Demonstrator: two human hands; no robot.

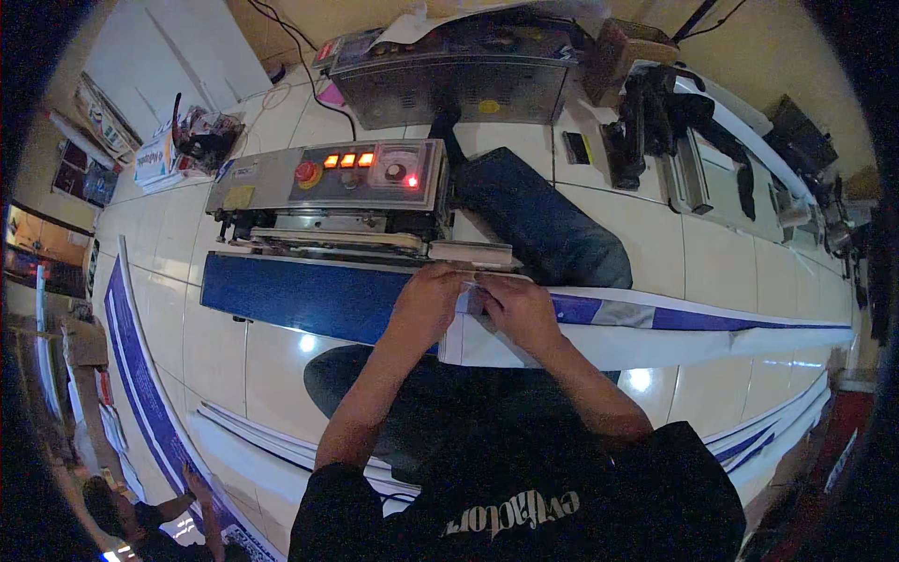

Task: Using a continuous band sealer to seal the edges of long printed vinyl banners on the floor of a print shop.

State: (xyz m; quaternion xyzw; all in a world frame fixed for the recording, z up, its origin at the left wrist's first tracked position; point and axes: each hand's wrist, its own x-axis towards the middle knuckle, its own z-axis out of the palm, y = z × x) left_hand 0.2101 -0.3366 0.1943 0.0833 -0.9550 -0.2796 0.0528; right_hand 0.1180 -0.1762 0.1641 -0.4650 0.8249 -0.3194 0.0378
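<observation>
My left hand (426, 304) and my right hand (520, 314) meet at the near right end of a metal band sealing machine (257, 187) with lit orange switches and a red knob. Their fingertips are closed on the edge of a long white and purple banner strip (712, 337), which stretches out to the right, just in front of the machine's pale end guide (468, 254). A long blue board (290, 295) runs along the machine's front under the belt. The exact grip of the fingertips is small and partly shadowed.
Another metal machine (449, 89) stands behind. My outstretched leg (534, 215) lies beside the sealer on the tiled floor (712, 262). Dark tools and frames (688, 136) are at right. A co-worker (112, 515) bends over another purple banner (131, 328) at lower left. Banner strips (768, 421) lie at right.
</observation>
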